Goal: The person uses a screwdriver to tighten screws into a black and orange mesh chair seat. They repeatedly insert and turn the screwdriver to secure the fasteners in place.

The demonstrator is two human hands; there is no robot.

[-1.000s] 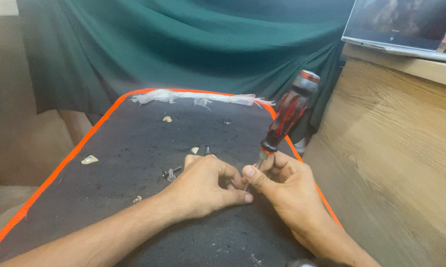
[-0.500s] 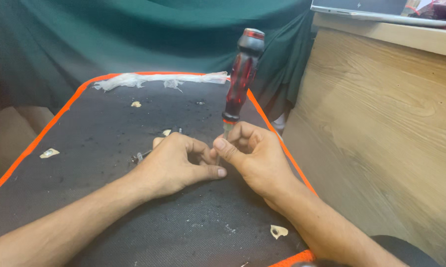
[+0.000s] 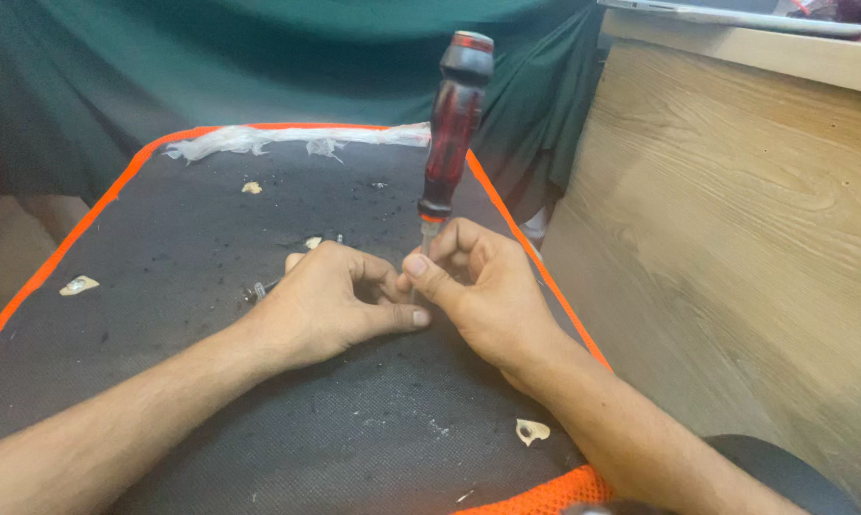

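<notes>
Two hands pinched around a screwdriver shaft on a black mat.

The mat (image 3: 183, 248), black with an orange rim, lay beside a wooden panel (image 3: 736, 238) and before a green cloth (image 3: 211, 57). The right hand (image 3: 483, 291) was curled nearly closed, fingers and thumb pinching the shaft of the screwdriver (image 3: 452, 133), which stood almost upright near the mat's right edge, its red and black handle above the knuckles. The left hand (image 3: 330, 300) rested knuckles-up on the mat, fingers folded in, thumb stretched to touch the right thumb; what it gripped was hidden. Pale scraps (image 3: 531, 431) lay scattered about.
</notes>
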